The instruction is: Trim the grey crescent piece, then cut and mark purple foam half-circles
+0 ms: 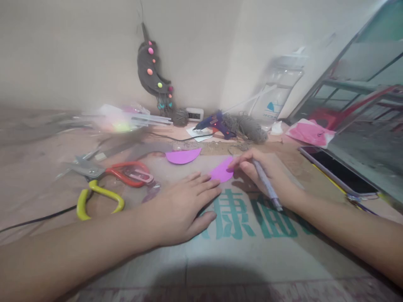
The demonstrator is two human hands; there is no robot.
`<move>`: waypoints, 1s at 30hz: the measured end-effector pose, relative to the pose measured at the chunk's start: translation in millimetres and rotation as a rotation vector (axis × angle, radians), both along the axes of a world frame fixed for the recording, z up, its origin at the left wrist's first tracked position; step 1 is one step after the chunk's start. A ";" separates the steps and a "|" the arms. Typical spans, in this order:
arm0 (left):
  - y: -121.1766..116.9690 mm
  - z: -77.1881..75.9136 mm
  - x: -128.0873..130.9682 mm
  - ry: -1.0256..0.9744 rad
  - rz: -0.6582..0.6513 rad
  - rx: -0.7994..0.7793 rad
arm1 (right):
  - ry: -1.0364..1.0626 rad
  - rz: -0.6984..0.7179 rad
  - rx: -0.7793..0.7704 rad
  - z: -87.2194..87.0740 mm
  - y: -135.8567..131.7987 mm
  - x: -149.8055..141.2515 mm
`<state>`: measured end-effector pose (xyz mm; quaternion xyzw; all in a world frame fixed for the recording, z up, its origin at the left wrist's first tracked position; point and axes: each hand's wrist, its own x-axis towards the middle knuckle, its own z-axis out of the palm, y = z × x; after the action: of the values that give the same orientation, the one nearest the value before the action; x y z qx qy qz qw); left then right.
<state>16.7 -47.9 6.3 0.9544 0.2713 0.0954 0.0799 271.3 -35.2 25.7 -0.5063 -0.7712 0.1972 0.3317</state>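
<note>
The nearer purple cutout [222, 171] on the printed sheet [201, 260] is best kept flat by the left hand's [185, 205] outspread fingers, while its right edge is steadied by the right hand [278, 174], where a pen [266, 183] is gripped.

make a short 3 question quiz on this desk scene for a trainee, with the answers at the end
1. True or false: the left hand is clenched into a fist.
2. Short answer: what slim object is held in the right hand?
3. Multiple choice: what colour is the flat piece at the fingertips of both hands?
A. yellow
B. purple
C. green

Key
1. False; it lies palm down with the fingers extended.
2. A pen.
3. B.
</note>
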 end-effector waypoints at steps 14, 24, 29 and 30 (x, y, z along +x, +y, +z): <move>11.9 -0.6 -2.9 0.001 0.188 0.174 | -0.556 0.165 0.277 -4.1 0.4 3.2; 9.6 3.9 -4.7 -0.057 0.087 0.152 | -0.532 0.163 0.244 -8.8 0.9 4.2; 9.7 2.8 -2.2 -0.002 0.199 0.166 | -0.416 0.243 0.118 -12.8 1.3 2.7; 9.6 2.2 -1.8 0.015 0.215 0.174 | -0.395 0.281 0.080 -14.5 1.9 2.5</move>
<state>14.8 -38.3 8.5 0.9239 0.3631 0.1195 -0.0160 273.8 -33.3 11.2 -0.4092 -0.8912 0.1079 0.1635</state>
